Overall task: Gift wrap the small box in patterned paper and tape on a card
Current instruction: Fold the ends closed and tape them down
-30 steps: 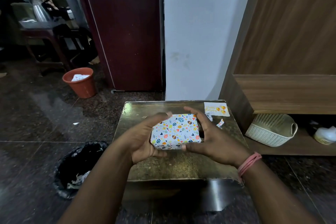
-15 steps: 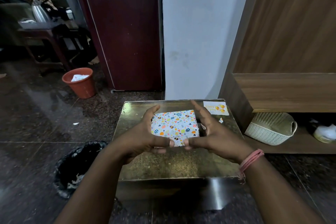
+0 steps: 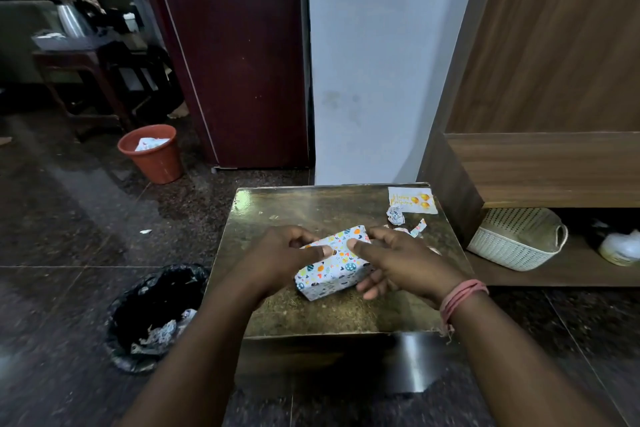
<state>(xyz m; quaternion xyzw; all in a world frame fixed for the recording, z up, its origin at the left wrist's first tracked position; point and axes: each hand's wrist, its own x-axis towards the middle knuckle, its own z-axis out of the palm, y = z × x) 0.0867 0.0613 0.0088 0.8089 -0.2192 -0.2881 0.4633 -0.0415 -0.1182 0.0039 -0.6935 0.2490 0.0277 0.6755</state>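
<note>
At the near left, on the dark polished stone floor (image 3: 69, 253), stands a bin lined with a black plastic bag (image 3: 156, 315), crumpled scraps of patterned paper lying inside it. Beside it is a low, square table with a glossy gold-brown top (image 3: 311, 315). On that top, near its middle, lies the small box wrapped in white paper printed with coloured eggs and hearts (image 3: 332, 265), turned at an angle to the table edges. The left hand (image 3: 280, 253) grips the box's far left end, its fingers curled over the edge and its thumb pressed flat on the top face. The right hand (image 3: 398, 256) holds the right end, thumb on top near the other thumb, fingers curled down round the side; a band of pink thread (image 3: 462, 295) circles that wrist.

Beyond the hands, a torn strip of the same patterned paper (image 3: 417, 228) and a crumpled paper ball (image 3: 396, 215) lie on the table. At the far right corner rests a white rectangular card with orange balloons (image 3: 412, 200); its gold script seems to read "Happy Birthday", though it is small.

To the right, a white woven plastic basket (image 3: 516, 243) sits on a low wooden shelf (image 3: 554, 274). Farther left, an orange-red plastic bucket (image 3: 152, 154) holding white paper stands by a dark maroon panel (image 3: 235, 52).
</note>
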